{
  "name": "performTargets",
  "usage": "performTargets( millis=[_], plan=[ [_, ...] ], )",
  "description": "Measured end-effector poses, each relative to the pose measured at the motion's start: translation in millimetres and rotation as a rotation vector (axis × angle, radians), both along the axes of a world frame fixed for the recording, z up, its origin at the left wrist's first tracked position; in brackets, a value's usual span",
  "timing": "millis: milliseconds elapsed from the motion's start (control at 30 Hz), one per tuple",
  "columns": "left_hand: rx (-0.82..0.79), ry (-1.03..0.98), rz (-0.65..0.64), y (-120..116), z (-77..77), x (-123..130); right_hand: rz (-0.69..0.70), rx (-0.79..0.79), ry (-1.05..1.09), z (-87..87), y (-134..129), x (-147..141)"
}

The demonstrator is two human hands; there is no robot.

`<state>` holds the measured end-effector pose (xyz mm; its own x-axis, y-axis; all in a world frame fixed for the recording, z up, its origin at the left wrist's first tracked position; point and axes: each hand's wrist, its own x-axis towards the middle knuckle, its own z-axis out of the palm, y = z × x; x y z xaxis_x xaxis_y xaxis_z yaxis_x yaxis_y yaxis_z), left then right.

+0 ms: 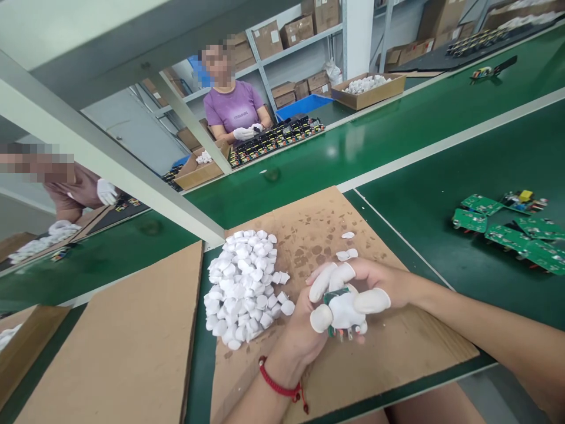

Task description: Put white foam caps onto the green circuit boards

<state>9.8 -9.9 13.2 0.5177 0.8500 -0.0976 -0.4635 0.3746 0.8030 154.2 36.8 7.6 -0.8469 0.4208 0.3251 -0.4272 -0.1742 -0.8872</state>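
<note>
Centrally, just above the cardboard sheet, a circuit board with a white pad across its face, between both hands. Around its left side, the left hand, fingers curled closed on it; at the far and right sides, the right hand, likewise closed on it. White covers on several fingertips. To the left on the cardboard, a heap of white pads; beyond the hands, a few loose ones. Farther right on the green bench, more circuit boards. Across the bench, a person in purple behind rows of black-and-yellow parts.
</note>
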Motion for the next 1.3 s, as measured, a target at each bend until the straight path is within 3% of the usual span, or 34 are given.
performTargets(
  millis=[200, 333, 567, 733, 900, 1067, 1300],
  plan=[
    [-0.009, 0.029, -0.008, 3.0, -9.9, -5.7, -0.094, 0.011, -0.024, 2.8, -3.6, -3.4],
    [-0.037, -0.025, 0.039, 3.0, -6.2, -4.7, -0.139, 0.015, -0.01, 4.7, -5.7, -5.6],
    [-0.012, 0.082, 0.045, 3.3, -3.2, -3.7, -0.168, 0.022, -0.158, 2.5, -6.0, -4.8],
    [-0.055, -0.03, 0.075, 1.6, -5.6, -3.5, -0.25, 0.096, -0.179, 5.0, -4.0, -4.0],
    [-0.052, -0.043, 0.087, 0.0, -3.8, -0.5, -0.161, 0.037, -0.161, 3.8, -3.2, -4.3],
    [-0.034, 0.015, 0.084, -1.1, -3.4, 1.8, -0.157, -0.027, -0.204, 3.9, -6.0, -4.7],
    [-0.086, -0.038, 0.097, -3.5, -2.2, 1.2, -0.164, 0.083, -0.167, 4.9, -4.1, -2.0]
  ],
)
